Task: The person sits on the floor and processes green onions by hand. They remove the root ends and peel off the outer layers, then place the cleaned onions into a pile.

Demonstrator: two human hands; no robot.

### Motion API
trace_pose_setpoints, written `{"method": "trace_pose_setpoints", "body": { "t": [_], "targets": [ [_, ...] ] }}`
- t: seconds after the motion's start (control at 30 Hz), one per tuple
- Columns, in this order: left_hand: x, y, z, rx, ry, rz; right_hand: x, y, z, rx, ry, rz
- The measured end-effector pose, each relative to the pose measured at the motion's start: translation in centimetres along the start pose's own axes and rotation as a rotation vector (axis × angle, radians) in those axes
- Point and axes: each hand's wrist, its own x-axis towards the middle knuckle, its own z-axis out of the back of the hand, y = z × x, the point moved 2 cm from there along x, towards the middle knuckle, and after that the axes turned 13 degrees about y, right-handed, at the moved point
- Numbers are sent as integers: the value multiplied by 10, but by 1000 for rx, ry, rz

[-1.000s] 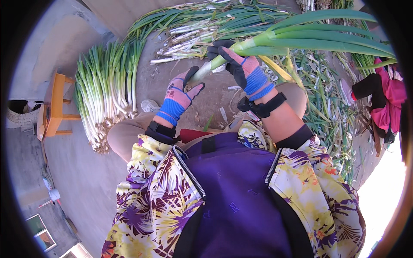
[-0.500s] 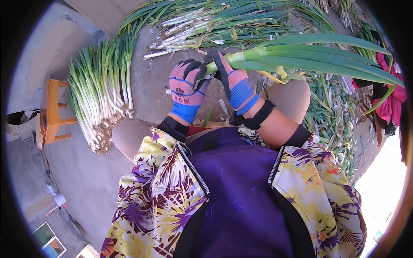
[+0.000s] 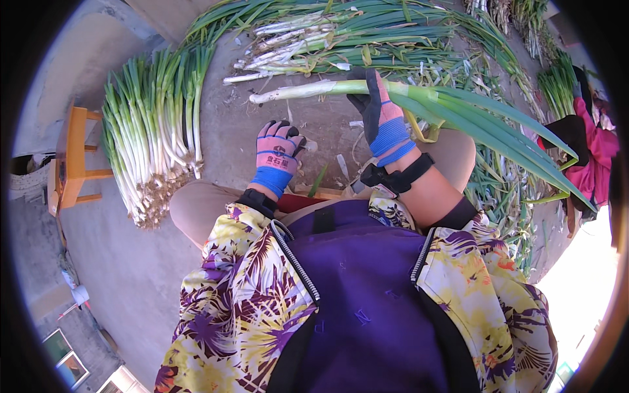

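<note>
A long green onion (image 3: 308, 90) lies across my gloved right hand (image 3: 382, 118), which grips it at the upper stalk. Its pale root end points left, and the broad green leaves droop to the right. Lower and apart from the stalk, my gloved left hand (image 3: 278, 154) is closed with its fingers curled. A small pale bit shows beside those fingertips, and I cannot make out what it is. Both gloves are pink and blue with dark fingertips.
Bundled green onions (image 3: 154, 137) stand at the left by a wooden stool (image 3: 77, 160). Loose green onions (image 3: 308, 46) lie across the far floor. Stripped leaves and peelings (image 3: 501, 177) litter the right side, near pink cloth (image 3: 593, 154).
My left hand has come off the green onion and dropped down toward me. The right hand has shifted slightly right, and the onion's white stalk now shows in full.
</note>
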Motion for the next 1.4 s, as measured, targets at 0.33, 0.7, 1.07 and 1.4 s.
{"method": "trace_pose_setpoints", "body": {
  "t": [0.33, 0.7, 1.07, 1.4],
  "targets": [
    [10, -24, 1, -147, 212, -88, 11, -2, 16, -40, 32, 51],
    [29, -21, 58, -411, -346, -87, -1, -18, 17, -35, 219, 93],
    [21, -11, 23, -979, -260, 43, -22, -4, -23, -368, 362, -60],
    [20, -19, 17, -1205, -363, 165, -26, 6, -33, -182, 293, -151]
  ]
}}
